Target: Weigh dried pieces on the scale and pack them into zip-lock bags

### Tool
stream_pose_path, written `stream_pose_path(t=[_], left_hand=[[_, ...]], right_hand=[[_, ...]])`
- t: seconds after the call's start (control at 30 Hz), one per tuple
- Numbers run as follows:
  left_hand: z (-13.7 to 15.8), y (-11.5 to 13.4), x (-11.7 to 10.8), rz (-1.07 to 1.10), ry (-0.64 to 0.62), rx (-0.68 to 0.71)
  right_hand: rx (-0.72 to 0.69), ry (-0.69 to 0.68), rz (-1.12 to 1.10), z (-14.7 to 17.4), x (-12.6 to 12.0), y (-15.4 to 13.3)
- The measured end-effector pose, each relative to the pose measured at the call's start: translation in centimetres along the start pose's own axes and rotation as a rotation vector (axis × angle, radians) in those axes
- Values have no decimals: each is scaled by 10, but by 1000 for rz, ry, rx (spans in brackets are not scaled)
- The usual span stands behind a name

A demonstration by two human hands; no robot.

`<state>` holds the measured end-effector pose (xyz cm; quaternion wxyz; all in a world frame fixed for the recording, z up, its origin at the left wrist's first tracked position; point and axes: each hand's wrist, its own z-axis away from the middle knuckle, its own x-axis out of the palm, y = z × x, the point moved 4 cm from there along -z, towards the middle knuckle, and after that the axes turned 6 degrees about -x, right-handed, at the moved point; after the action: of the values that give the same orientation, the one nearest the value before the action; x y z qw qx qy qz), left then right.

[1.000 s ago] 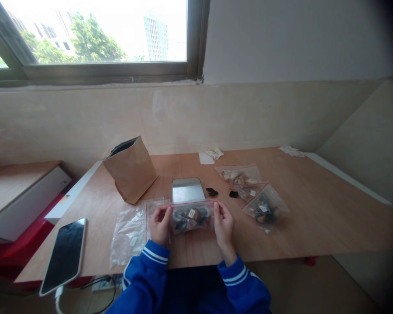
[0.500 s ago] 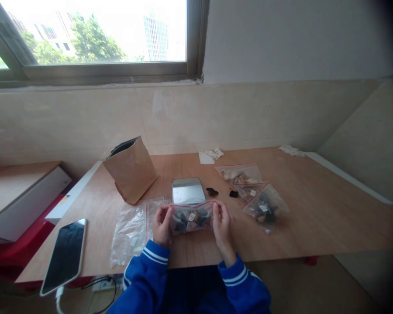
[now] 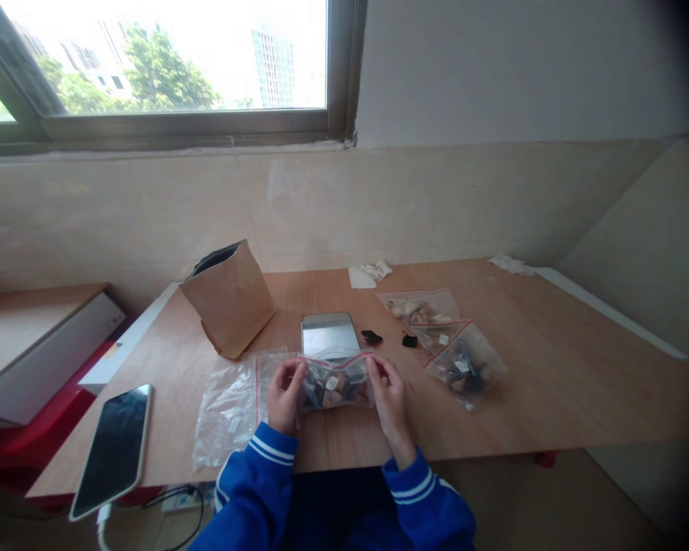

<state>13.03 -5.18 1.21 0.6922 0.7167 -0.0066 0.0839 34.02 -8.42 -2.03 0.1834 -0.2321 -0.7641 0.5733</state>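
Note:
A clear zip bag (image 3: 344, 394) with a red seal line and a small white label holds dark and brown dried pieces. My left hand (image 3: 284, 394) pinches its upper left corner, and my right hand (image 3: 387, 394) pinches the upper right. Just behind the bag lies a flat silver-topped device (image 3: 329, 334), its front part hidden by the bag. Two dark dried pieces, one black (image 3: 371, 337) and another (image 3: 409, 340), rest to the device's right. Beside my left hand, an unfilled-looking zip bag (image 3: 226, 409) lies flat.
An open brown paper bag (image 3: 230, 306) stands at back left. To the right lie filled zip bags, one with pale pieces (image 3: 422, 308) and one with dark pieces (image 3: 465, 367). A phone (image 3: 115, 448) with a cable sits at the left edge. Crumpled tissue (image 3: 377, 269) lies near the wall.
My right hand has shifted slightly left along the bag's top edge, and the seal line now sags between my hands. Everything else on the table stays put.

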Motion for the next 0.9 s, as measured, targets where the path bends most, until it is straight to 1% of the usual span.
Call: stream_pose_path(t=[0.23, 0.37, 0.57, 0.67, 0.77, 0.83, 0.9], left_hand=[[-1, -2, -1, -6, 2, -13], [-4, -6, -5, 37, 45, 3], [-4, -6, -6, 5, 32, 11], [-3, -4, -4, 15, 7, 3], [-1, -5, -1, 50, -52, -25], [0, -6, 0, 72, -76, -38], [0, -5, 1, 72, -86, -45]], right_hand=[[-19, 16, 17, 1, -2, -9], [25, 42, -52, -1, -3, -4], [19, 86, -84, -3, -5, 1], [34, 73, -126, -3, -5, -1], [57, 47, -173, -1, -4, -6], [67, 9, -196, 0, -2, -9], [71, -59, -216, 1, 2, -13]])
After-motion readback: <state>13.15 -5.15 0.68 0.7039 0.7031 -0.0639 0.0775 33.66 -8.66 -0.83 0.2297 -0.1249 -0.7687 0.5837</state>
